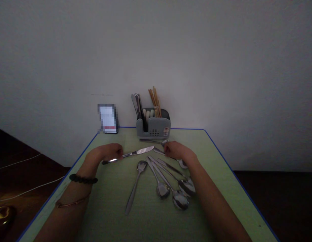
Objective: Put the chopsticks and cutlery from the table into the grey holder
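Plainly, the left hand (112, 152) is closed around the handle of a knife (143, 150), which slants across the worktop (107, 208) with its blade toward the right hand (177, 150); that hold presumably keeps the fingers off the edge. Whether the right hand pinches the nearest spoon (182, 164), I cannot tell, since it hides the middle. Nearer, overlapping spoons (163, 191) crowd one another. Behind, a grey caddy (153, 123) stands chopsticks (155, 100) upright, apparently to keep kinds apart.
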{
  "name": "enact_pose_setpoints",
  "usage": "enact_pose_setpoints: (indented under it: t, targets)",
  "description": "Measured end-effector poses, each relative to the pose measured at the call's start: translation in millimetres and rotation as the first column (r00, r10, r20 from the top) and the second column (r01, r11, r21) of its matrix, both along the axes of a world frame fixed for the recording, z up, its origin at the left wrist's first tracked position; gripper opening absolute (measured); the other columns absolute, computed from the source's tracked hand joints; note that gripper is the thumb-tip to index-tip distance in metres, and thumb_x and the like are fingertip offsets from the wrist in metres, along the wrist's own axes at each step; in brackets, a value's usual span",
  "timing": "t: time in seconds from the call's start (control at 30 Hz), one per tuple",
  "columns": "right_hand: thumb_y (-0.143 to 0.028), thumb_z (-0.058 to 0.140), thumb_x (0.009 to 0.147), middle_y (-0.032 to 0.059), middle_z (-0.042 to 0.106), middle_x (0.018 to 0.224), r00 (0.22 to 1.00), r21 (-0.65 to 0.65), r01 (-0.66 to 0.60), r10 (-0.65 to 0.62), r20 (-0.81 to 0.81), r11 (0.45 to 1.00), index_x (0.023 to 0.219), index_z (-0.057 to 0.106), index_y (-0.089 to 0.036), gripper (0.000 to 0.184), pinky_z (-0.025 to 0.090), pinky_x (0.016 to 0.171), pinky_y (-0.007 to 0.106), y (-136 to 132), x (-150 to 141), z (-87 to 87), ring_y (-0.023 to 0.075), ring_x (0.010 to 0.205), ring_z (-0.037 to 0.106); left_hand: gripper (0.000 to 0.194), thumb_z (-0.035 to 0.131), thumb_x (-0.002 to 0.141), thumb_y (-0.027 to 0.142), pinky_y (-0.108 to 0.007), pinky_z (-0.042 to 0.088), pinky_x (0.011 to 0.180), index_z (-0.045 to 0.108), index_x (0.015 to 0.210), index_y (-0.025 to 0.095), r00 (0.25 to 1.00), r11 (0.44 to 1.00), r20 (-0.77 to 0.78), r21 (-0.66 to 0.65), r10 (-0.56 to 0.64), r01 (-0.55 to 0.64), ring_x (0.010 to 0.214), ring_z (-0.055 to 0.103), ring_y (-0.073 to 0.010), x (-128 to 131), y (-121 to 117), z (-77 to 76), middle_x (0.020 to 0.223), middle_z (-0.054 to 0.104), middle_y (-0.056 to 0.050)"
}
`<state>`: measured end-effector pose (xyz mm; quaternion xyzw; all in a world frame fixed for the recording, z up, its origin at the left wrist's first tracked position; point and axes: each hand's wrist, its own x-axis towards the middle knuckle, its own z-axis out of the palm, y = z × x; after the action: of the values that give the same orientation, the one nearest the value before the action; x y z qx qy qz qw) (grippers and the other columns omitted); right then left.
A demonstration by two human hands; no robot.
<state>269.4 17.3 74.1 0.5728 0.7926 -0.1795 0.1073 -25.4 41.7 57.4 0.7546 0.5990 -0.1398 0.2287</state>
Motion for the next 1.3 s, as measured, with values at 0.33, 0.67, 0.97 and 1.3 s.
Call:
enact_pose_setpoints:
  t: [0.33,0.67,0.97,1.3]
  targets:
    - [-0.025,0.068,0.07,0.0107,0.07,0.098,0.998,-0.117,-0.032,0.037,0.041,0.993,0.099,0.068,-0.013,0.032,0.046,0.065,0.024,-8.2,-14.0,3.4,0.0214,0.087,0.065,0.015,0.055,0.07,0.018,-0.024,0.042,0.067,0.061,0.084,0.016,0.994,0.993,0.054,0.078,-0.093,0.088,0.081,0.06,-0.0178,11.9,8.8,-6.0,0.089,0.068,-0.006]
    - [-0.047,0.068,0.069,0.0144,0.069,0.101,0.997,-0.122,0.044,-0.036,0.071,0.992,0.098,0.069,-0.014,0.045,0.049,0.071,0.028,-11.0,-19.9,0.1,0.0256,0.092,0.065,0.04,0.053,0.077,0.054,-0.031,0.042,0.072,0.054,0.094,0.018,0.953,0.942,0.149,0.251,-0.264,0.222,0.092,0.054,-0.0247,70.4,-15.8,-15.7,0.099,0.06,-0.01]
    - [-0.055,0.063,0.07,0.013,0.069,0.101,1.0,-0.118,-0.024,0.026,0.013,0.993,0.098,0.068,-0.015,0.05,0.048,0.07,0.027,-5.4,-16.9,-7.1,0.0254,0.092,0.064,0.044,0.062,0.072,0.054,-0.029,0.041,0.072,0.052,0.096,0.018,0.933,0.956,0.235,0.176,-0.272,0.234,0.088,0.054,-0.0217,65.0,-10.8,-21.6,0.096,0.058,-0.006]
    - [-0.052,0.069,0.065,0.0107,0.069,0.1,0.999,-0.127,-0.027,0.03,0.02,0.992,0.104,0.065,-0.016,0.053,0.047,0.069,0.027,-8.8,-21.4,-7.2,0.0246,0.09,0.064,0.053,0.065,0.065,0.059,-0.031,0.041,0.074,0.051,0.097,0.018,0.95,0.958,0.191,0.196,-0.246,0.209,0.094,0.053,-0.0256,70.2,-13.9,-26.0,0.101,0.057,-0.008]
